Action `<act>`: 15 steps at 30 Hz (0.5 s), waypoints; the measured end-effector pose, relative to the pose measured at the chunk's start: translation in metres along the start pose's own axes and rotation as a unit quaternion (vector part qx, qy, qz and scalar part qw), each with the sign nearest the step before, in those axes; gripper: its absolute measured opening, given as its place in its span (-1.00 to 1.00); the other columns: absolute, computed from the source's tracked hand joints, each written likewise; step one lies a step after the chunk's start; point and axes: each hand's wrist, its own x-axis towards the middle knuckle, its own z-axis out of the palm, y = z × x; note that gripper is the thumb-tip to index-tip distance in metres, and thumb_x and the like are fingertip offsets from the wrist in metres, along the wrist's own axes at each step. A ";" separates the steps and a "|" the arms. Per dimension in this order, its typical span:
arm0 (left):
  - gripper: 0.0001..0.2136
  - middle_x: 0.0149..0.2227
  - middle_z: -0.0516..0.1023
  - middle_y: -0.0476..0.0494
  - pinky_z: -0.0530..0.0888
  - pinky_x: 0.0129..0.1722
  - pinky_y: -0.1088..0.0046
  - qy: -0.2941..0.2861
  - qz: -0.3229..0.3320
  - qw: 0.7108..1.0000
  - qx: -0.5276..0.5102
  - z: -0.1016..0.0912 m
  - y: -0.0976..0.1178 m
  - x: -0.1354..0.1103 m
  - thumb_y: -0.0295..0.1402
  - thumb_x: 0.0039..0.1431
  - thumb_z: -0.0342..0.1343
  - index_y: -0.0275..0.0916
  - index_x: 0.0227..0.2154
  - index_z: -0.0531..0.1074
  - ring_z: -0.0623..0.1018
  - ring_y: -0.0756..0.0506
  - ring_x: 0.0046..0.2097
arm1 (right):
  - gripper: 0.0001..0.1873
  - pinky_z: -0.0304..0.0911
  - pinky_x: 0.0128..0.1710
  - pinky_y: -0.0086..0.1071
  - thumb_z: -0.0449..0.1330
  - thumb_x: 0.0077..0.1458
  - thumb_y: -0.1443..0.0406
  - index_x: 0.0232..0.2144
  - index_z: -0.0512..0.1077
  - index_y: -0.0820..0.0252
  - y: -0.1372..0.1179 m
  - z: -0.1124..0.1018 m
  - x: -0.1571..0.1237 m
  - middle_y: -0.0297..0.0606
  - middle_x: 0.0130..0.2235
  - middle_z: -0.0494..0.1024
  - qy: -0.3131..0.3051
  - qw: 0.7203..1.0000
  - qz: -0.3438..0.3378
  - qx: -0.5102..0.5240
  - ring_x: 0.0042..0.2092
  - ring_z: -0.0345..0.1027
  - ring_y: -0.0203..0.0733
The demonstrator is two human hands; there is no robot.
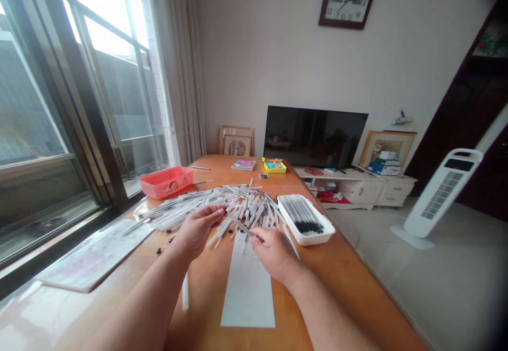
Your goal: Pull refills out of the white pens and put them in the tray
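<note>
My right hand (270, 245) is closed around the lower end of a slim, clear pen (240, 225) that slants up to the left. At the pen's upper end, my left hand (202, 224) pinches thumb and forefinger together; a small dark bit shows there, too small to name. Beyond both hands spreads a heap of loose clear pen barrels (190, 205), with small black caps among them. To the right, a white plastic box (327, 234) holds a row of pens with black ends (304, 216). Below my hands lies a white paper strip (249, 298).
A red plastic box (159, 184) stands at the table's left edge. A booklet (87, 261) lies at left, and a lone clear tube (185, 293) near my left forearm. Farther back are a colourful book (243, 165) and a yellow box (274, 168) on the wooden table (325, 293).
</note>
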 end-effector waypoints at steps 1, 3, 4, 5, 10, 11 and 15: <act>-0.67 -0.31 0.60 -0.16 0.39 -0.24 0.44 -0.002 0.001 1.000 0.004 0.000 0.000 0.000 -0.27 -0.16 0.45 -0.30 -0.29 0.62 0.50 -0.03 -0.31 | -0.75 0.25 -0.11 -0.33 0.16 0.19 0.31 -0.14 0.60 0.04 0.000 0.000 0.000 -0.25 -0.22 0.64 0.000 1.000 -0.001 -0.001 -0.14 0.45 -0.11; -0.68 -0.31 0.60 -0.16 0.38 -0.23 0.44 -0.007 0.003 1.000 0.008 0.000 -0.001 0.001 -0.27 -0.16 0.45 -0.30 -0.30 0.62 0.50 -0.03 -0.31 | -0.75 0.26 -0.12 -0.33 0.16 0.19 0.31 -0.14 0.60 0.04 -0.001 0.000 0.000 -0.26 -0.23 0.64 0.001 1.000 -0.001 -0.003 -0.14 0.44 -0.12; -0.68 -0.31 0.60 -0.15 0.38 -0.23 0.44 -0.009 0.004 1.000 0.010 0.000 -0.001 0.001 -0.27 -0.15 0.45 -0.30 -0.31 0.62 0.49 -0.03 -0.31 | -0.75 0.26 -0.12 -0.33 0.16 0.19 0.31 -0.14 0.60 0.04 -0.001 0.000 0.000 -0.26 -0.23 0.64 0.001 1.000 -0.001 -0.005 -0.15 0.44 -0.11; -0.69 -0.32 0.60 -0.15 0.38 -0.24 0.44 -0.010 0.006 1.000 0.013 0.000 -0.001 0.001 -0.27 -0.15 0.44 -0.29 -0.31 0.62 0.49 -0.03 -0.31 | -0.75 0.26 -0.12 -0.33 0.16 0.19 0.31 -0.14 0.60 0.04 -0.001 0.000 0.000 -0.26 -0.23 0.64 0.001 1.000 0.000 -0.006 -0.14 0.44 -0.11; -0.69 -0.36 0.60 -0.13 0.35 -0.26 0.43 -0.008 0.022 0.999 0.049 0.000 0.000 0.000 -0.25 -0.16 0.44 -0.29 -0.33 0.62 0.47 -0.03 -0.34 | -0.76 0.25 -0.10 -0.33 0.16 0.19 0.31 -0.16 0.60 0.05 0.000 0.001 -0.001 -0.25 -0.23 0.64 0.000 1.000 0.001 -0.010 -0.12 0.44 -0.11; -0.69 -0.37 0.60 -0.13 0.34 -0.26 0.43 -0.007 0.025 0.998 0.055 0.001 0.000 0.000 -0.24 -0.16 0.44 -0.30 -0.34 0.62 0.46 -0.02 -0.34 | -0.76 0.25 -0.10 -0.33 0.16 0.19 0.32 -0.16 0.60 0.05 0.000 0.001 -0.001 -0.25 -0.23 0.64 0.001 1.000 0.000 -0.010 -0.12 0.44 -0.11; -0.69 -0.39 0.59 -0.12 0.32 -0.27 0.44 -0.005 0.029 0.997 0.072 0.001 0.002 -0.001 -0.23 -0.17 0.44 -0.29 -0.35 0.62 0.44 -0.02 -0.35 | -0.76 0.24 -0.08 -0.33 0.16 0.19 0.32 -0.17 0.60 0.06 0.000 0.002 -0.001 -0.25 -0.21 0.64 0.009 1.000 -0.006 -0.007 -0.10 0.43 -0.11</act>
